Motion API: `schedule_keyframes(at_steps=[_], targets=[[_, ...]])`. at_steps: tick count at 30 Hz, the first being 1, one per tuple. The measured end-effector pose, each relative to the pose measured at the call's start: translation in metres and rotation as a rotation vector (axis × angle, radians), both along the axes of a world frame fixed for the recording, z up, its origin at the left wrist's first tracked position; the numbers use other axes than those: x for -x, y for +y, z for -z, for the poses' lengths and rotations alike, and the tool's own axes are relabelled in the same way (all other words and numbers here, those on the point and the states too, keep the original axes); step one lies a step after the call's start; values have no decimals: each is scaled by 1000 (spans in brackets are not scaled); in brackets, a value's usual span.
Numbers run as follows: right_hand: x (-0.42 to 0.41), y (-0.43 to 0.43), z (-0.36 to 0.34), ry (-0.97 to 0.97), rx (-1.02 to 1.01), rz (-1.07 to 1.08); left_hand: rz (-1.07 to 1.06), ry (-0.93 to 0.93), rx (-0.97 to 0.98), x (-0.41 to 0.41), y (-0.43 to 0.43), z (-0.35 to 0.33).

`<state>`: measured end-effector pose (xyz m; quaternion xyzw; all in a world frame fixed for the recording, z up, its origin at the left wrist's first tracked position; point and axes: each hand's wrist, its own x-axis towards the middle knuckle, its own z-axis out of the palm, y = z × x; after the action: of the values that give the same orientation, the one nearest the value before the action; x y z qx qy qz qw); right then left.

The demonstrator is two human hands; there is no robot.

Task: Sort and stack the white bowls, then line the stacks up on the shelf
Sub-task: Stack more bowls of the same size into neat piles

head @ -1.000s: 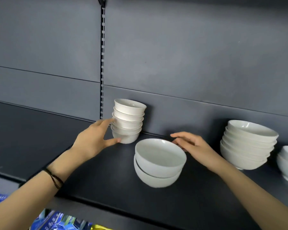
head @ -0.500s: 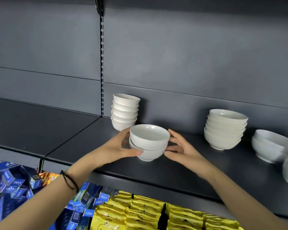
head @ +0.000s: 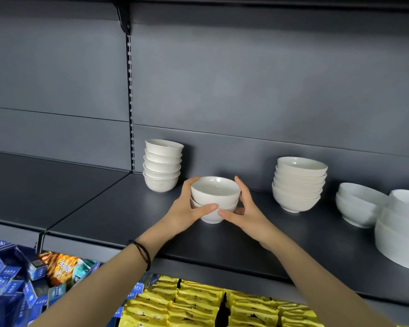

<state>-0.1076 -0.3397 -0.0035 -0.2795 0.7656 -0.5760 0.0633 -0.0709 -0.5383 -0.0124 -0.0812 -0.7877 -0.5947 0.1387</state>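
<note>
Hold: left hand [head: 185,212], right hand [head: 247,214] curl round white ceramic two-bowl stack [head: 215,197].
Advice: keep level; align on dark metal shelf [head: 109,208].

Dark shelf [head: 104,208] bears 5 separate stacks of white bowls [head: 162,165]

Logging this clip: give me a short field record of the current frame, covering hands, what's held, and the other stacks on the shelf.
left hand: grips the two-bowl stack from its left
right hand: grips the same stack from its right
stack contact with shelf: cannot tell
small-bowl stack: five bowls, back left
medium-bowl stack: right of the hands
pair of bowls: further right
large bowls: right edge, partly cut off
below shelf: yellow packets, blue boxes
</note>
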Motion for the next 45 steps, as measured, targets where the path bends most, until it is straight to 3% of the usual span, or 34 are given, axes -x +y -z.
schedule_keyframes(at_steps=[14, 19, 32, 39, 45], targets=[[41, 31, 6, -2, 56, 106, 166, -154, -114, 57, 24, 1], [43, 30, 10, -14, 34, 145, 202, -42, -109, 62, 21, 6], [46, 30, 15, 5, 5, 158, 184, -58, -177, 61, 21, 9], [44, 26, 7, -38, 130, 183, 99, -70, -234, 61, 27, 3], [40, 24, -12, 118, 209, 209, 64, 26, -320, 61, 33, -17]])
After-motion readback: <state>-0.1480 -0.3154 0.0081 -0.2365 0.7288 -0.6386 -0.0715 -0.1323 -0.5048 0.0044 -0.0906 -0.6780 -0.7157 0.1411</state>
